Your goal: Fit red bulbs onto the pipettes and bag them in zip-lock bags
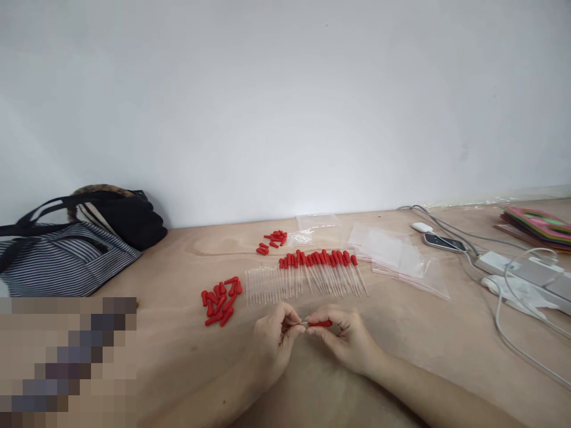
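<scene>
Low over the table, my left hand pinches a thin clear dropper tube. My right hand grips a red rubber bulb at the tube's end; how far the tube sits inside it is hidden by the fingers. Beyond my hands lies a row of droppers with red bulbs, their tubes pointing toward me. Left of them is a row of bare clear tubes. A pile of loose red bulbs lies to the left of my left hand.
Farther back are smaller red bulbs beside more clear tubes. Clear plastic bags lie behind and right. At right are a power strip, cables, a small device and colourful sheets. A striped bag stands left.
</scene>
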The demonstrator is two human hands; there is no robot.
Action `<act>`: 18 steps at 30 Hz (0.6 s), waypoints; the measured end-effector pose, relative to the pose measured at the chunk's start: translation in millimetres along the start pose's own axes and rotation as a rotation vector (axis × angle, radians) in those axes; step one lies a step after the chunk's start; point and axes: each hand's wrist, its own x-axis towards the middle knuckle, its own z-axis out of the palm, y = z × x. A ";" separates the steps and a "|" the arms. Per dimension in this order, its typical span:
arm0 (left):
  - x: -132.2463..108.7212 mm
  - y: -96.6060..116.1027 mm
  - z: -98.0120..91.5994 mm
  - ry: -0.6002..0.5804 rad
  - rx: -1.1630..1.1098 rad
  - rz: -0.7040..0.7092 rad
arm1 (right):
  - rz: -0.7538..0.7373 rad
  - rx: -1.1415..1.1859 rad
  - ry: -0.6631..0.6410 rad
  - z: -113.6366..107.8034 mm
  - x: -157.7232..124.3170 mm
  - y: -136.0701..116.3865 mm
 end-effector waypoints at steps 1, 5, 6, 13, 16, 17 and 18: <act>-0.1 -0.2 0.7 0.001 -0.013 -0.009 | 0.005 0.011 0.001 0.5 0.1 -0.2; 0.5 3.5 1.0 -0.017 -0.061 -0.066 | 0.027 0.055 -0.038 -2.0 2.4 -0.3; 1.0 5.4 0.2 -0.034 -0.078 -0.098 | 0.026 0.060 -0.060 -4.0 3.5 -0.2; 9.1 11.9 -8.0 -0.268 -0.284 -0.292 | 0.119 0.131 -0.109 -12.7 7.8 4.8; 13.2 13.5 -9.1 -0.259 -0.541 -0.415 | 0.276 0.275 0.069 -5.2 6.0 8.1; 14.3 14.9 -8.9 -0.228 -0.648 -0.483 | 0.323 0.311 0.089 -1.9 5.3 8.0; 15.1 16.8 -8.4 -0.190 -0.750 -0.556 | 0.365 0.335 0.086 1.4 4.6 6.8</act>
